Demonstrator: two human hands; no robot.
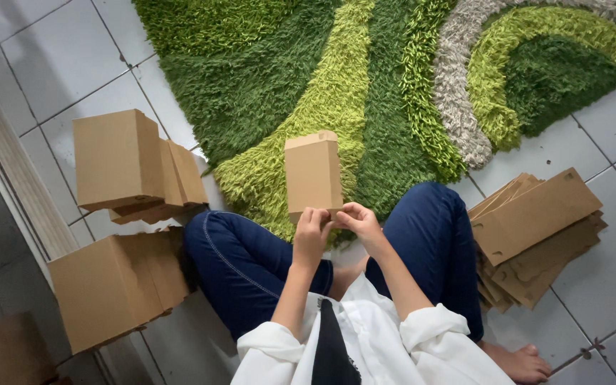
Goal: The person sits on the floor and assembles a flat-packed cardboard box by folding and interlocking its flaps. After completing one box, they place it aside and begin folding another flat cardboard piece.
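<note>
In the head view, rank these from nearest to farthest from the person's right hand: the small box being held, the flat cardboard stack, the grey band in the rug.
From the right hand:
1. Small cardboard box, held in both hands, just above it.
2. Flat cardboard stack, on the tiles to the right, past the knee.
3. Grey band of the rug, far up and right.

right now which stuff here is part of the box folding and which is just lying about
In the job:
- small box, held at its near end by the left hand and right hand
- flat blanks, stacked by the right knee
- folded boxes and, lined up on the left

Lying about:
- green shaggy rug
- tiled floor
</note>
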